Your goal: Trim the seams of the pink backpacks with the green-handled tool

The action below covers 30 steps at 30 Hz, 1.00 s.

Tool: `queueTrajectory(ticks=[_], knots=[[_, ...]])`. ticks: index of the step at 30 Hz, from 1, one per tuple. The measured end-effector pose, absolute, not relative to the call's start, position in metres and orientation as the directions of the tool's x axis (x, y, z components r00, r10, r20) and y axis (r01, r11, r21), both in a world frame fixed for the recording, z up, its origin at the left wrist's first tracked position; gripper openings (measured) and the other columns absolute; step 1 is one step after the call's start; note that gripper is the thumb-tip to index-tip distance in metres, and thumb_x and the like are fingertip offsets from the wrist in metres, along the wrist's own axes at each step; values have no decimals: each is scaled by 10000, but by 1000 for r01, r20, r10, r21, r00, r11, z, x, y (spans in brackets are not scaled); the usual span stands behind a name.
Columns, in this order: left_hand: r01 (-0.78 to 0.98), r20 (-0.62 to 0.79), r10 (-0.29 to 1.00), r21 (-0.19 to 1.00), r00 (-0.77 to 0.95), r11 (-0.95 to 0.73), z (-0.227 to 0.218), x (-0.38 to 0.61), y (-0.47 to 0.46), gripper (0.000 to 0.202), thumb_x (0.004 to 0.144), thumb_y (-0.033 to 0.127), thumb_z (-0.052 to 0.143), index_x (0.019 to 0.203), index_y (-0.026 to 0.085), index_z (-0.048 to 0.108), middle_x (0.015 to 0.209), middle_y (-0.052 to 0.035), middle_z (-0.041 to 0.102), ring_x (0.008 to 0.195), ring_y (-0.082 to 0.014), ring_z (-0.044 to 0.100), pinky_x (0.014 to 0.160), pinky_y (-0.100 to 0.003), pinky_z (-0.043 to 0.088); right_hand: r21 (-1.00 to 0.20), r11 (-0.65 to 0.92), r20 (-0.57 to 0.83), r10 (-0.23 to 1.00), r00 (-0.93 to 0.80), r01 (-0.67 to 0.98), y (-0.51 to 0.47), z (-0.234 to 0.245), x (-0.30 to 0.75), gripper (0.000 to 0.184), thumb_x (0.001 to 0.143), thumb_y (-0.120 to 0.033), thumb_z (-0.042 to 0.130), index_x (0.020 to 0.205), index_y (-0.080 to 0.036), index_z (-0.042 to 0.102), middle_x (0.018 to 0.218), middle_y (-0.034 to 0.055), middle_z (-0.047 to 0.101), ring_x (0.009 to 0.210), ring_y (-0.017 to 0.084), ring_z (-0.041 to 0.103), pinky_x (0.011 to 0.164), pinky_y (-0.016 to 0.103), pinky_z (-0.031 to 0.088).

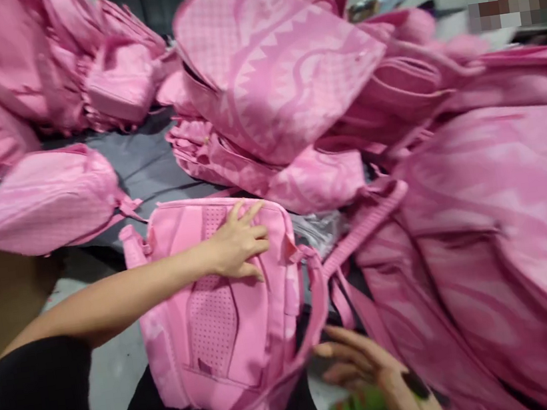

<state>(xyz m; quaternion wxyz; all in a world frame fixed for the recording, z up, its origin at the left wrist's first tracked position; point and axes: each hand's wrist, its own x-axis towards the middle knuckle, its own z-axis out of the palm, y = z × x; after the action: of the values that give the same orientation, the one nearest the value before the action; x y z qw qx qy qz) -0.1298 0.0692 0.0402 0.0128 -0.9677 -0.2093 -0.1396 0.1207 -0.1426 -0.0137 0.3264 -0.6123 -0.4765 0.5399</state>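
A pink backpack [257,328] stands upright on my lap, its back panel with a dotted padded strip facing me. My left hand [241,241] lies on the upper part of that panel, fingers spread. My right hand [357,362] is just right of the bag, beside its shoulder strap [320,306], with fingers stretched out and slightly blurred. Whether the fingertips touch the strap is unclear. A green object [358,406] with a dark tip shows below the right hand, too blurred to name; I cannot tell if it touches the palm.
A dark-covered table [141,162] in front carries heaps of pink backpacks [285,62]. One small pink bag [51,200] lies near the table's left edge. Large pink backpacks [505,201] crowd the right side. Clear plastic [320,229] lies behind my bag. People are in the background.
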Motion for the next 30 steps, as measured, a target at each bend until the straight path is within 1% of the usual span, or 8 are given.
queueTrajectory(ticks=[3,6,8,10,13,16,24,30], knots=[[338,261,335,33,905,-940,36,-122,63,359,723,468,790,874,155,700,1034,-107,687,1352,-408,415,1120,-718,166,-953,-281,-288,957,-47,115,-117,2,116,1055,702,-972,232,1219,-143,632,605,46,621,423,163,569,357,241,396],[328,227,324,21,918,-945,25,-119,50,343,719,405,802,917,143,703,1120,-126,672,1319,-358,459,1152,-650,207,-984,-176,-177,982,70,-16,-93,-4,95,1026,742,-940,278,1262,-118,600,704,79,682,495,176,616,449,276,485],[333,244,332,40,911,-942,17,-121,44,309,737,364,795,931,146,696,1161,-120,664,1305,-330,473,1163,-616,216,-993,-92,-102,985,138,-80,-87,-14,80,844,796,-834,466,1239,-129,606,879,125,733,659,214,689,625,345,569],[311,270,321,80,908,-947,11,-123,42,269,753,341,787,924,159,688,1188,-100,659,1289,-306,486,1170,-597,210,-999,-46,-46,968,246,-6,-90,-23,68,565,800,-644,669,1093,-161,658,940,110,741,743,213,702,687,335,575],[267,282,298,145,912,-953,8,-125,44,221,781,343,768,889,175,673,1182,-76,659,1255,-282,508,1171,-589,186,-959,-23,93,917,388,283,-99,-31,57,275,802,-448,731,833,-182,671,711,25,706,569,146,635,542,245,518],[251,284,291,170,914,-953,9,-126,44,194,806,344,750,875,186,660,1131,-53,667,1209,-250,533,1179,-563,158,-893,15,221,886,408,450,-101,-35,47,217,850,-397,669,827,-184,696,633,0,679,492,130,596,508,245,499],[253,322,278,119,905,-960,6,-125,40,142,849,329,715,874,201,657,1088,-27,678,1195,-205,541,1207,-518,103,-878,36,271,859,434,478,-91,-47,36,160,853,-328,695,912,-184,732,790,31,748,629,159,683,661,282,564],[266,310,282,92,908,-959,4,-123,43,149,841,321,722,896,199,656,1130,-37,673,1223,-208,525,1216,-519,105,-876,33,280,847,453,480,-93,-54,38,151,861,-309,691,941,-188,734,808,30,754,644,153,691,651,267,564]])
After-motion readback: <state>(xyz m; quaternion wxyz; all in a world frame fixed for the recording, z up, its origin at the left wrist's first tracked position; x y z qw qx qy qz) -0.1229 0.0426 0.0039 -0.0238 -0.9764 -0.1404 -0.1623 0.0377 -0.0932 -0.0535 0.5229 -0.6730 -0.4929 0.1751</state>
